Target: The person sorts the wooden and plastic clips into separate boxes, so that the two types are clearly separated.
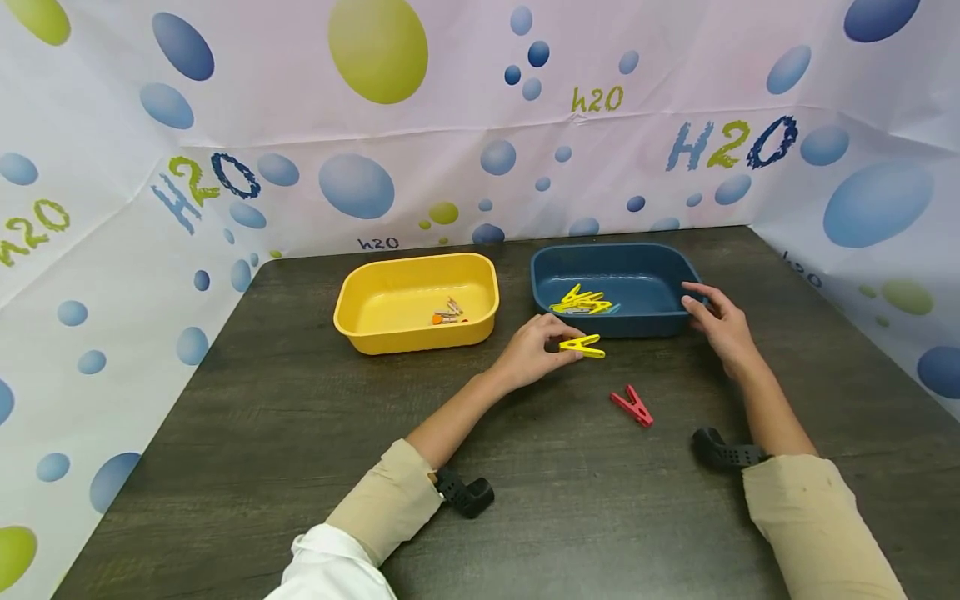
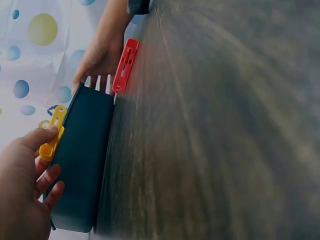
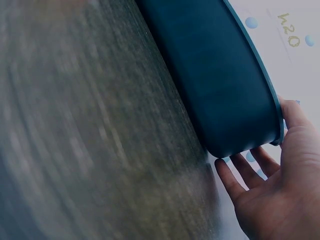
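My left hand (image 1: 534,352) pinches a yellow clothespin (image 1: 583,346) between thumb and fingertips, just in front of the blue bin (image 1: 637,327). In the left wrist view the same yellow clothespin (image 2: 54,136) appears beside the bin's wall. At the bin's right end my right hand (image 1: 723,327) rests against it, thumb by the rim and the other fingers extended along the outside, as the right wrist view shows. Several yellow clothespins (image 1: 581,300) lie inside the blue bin at its left. A red clothespin (image 1: 633,406) lies on the table between my forearms.
A yellow bin (image 1: 416,340) stands left of the blue one, with several small items (image 1: 450,312) in its right part, too small to tell apart. The dark wooden table (image 1: 247,450) meets a printed backdrop (image 1: 450,167) behind the bins and at both sides.
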